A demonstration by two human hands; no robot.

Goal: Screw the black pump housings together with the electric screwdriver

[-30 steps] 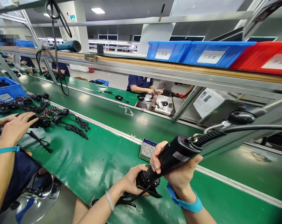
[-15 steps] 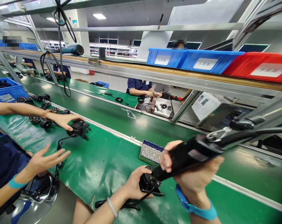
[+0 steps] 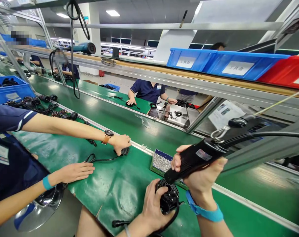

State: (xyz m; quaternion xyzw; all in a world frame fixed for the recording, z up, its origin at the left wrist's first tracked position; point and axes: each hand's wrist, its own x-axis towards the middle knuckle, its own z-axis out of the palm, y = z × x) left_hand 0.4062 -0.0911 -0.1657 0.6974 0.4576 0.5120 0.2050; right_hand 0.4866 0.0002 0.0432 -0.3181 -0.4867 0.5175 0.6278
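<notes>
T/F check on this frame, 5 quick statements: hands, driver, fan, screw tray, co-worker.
1. The right hand grips the black electric screwdriver. True.
2. The left hand lies flat on the belt, holding nothing. False: it holds the black fan.
3. The screw tray sits on the green belt beside the screwdriver. True.
4. The co-worker's hand holds a red bin. False: it rests on a small black part on the belt.
5. The screwdriver's tip points up at the shelf. False: it points down at the fan.
</notes>
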